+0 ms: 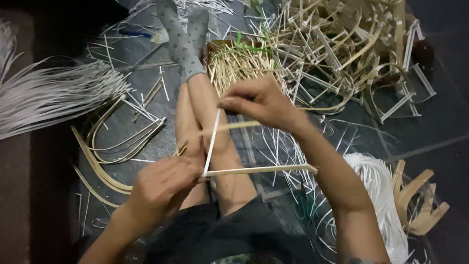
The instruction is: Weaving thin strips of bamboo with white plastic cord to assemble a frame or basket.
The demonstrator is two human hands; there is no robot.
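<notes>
Seated on the floor (439, 127), the person pinches a bamboo strip (259, 169) in the left hand (163, 188) above their legs. The right hand (259, 101) grips a white binding strip (211, 144), taut between both hands.

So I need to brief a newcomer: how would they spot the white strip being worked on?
Find the outstretched bare legs. Above them, the white strip runs taut from the left hand up to the right hand. Unlike the loose strips around, it is pulled straight.

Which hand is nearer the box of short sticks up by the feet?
Right. The right hand is raised just below the box of short sticks, pinching the white strip. The left hand is low by the lap, well short of the box.
</notes>
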